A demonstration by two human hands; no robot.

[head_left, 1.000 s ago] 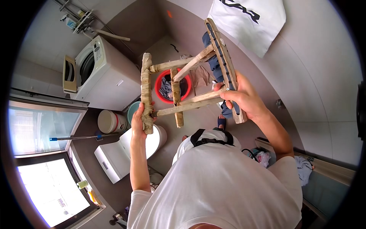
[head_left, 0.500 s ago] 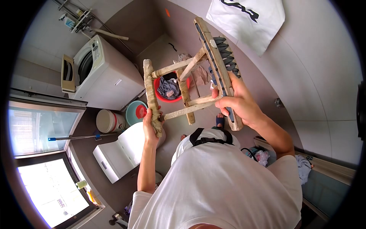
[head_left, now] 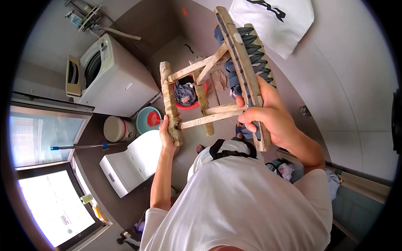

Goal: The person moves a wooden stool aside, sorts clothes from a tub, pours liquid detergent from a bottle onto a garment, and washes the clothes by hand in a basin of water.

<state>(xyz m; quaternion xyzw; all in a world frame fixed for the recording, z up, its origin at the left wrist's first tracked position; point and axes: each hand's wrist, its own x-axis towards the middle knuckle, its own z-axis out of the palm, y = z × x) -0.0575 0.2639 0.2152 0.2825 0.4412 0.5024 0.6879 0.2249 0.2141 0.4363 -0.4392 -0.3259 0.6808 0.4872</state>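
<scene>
Up in front of me is a small wooden folding stool (head_left: 238, 67), turned on its side. Dark grey strips are woven across its seat end, and its lower bars look wrapped in tan tape. My left hand (head_left: 166, 131) grips the wrapped bar at the left. Around the seat rail on the right, near its lower end, my right hand (head_left: 268, 111) is closed, thumb toward me. Behind the stool's frame, a red basin (head_left: 192, 105) with dark cloth in it is partly covered from view.
A white washing machine (head_left: 125, 79) with its door open stands at the left. Near it are a teal basin (head_left: 143, 121) with a red scoop, a white bucket (head_left: 113, 129) and a white toilet (head_left: 144, 150). A white bag (head_left: 289, 25) hangs on the right wall.
The stool has tilted a little in my hands, so more of its woven strips show. Its seat end has shifted slightly right. Both hands keep their hold.
</scene>
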